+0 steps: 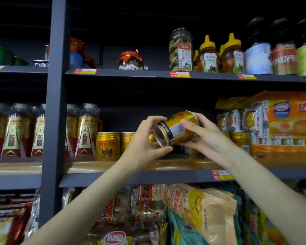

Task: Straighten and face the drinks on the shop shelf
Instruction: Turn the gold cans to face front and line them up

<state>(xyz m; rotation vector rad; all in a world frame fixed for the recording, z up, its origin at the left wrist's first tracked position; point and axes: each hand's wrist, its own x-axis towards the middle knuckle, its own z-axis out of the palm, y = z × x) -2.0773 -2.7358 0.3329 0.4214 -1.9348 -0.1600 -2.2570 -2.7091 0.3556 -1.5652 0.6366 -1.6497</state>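
A gold drink can (175, 129) with a blue band is tilted on its side in the air, its base facing me, above the middle shelf (99, 166). My left hand (145, 144) grips its base end with fingers and thumb. My right hand (203, 134) curls round its upper side. A gold Red Bull can (107, 146) stands upright with its label forward on the shelf, another gold can (127, 140) beside it. More gold cans (240, 139) stand behind my right hand, partly hidden.
Tall bottled energy drinks (86, 131) fill the shelf's left. An orange cake box (286, 121) stands at right. Jars and honey bottles (208, 55) line the shelf above. Snack bags (198, 209) lie below. A dark upright post (55, 103) divides the bays.
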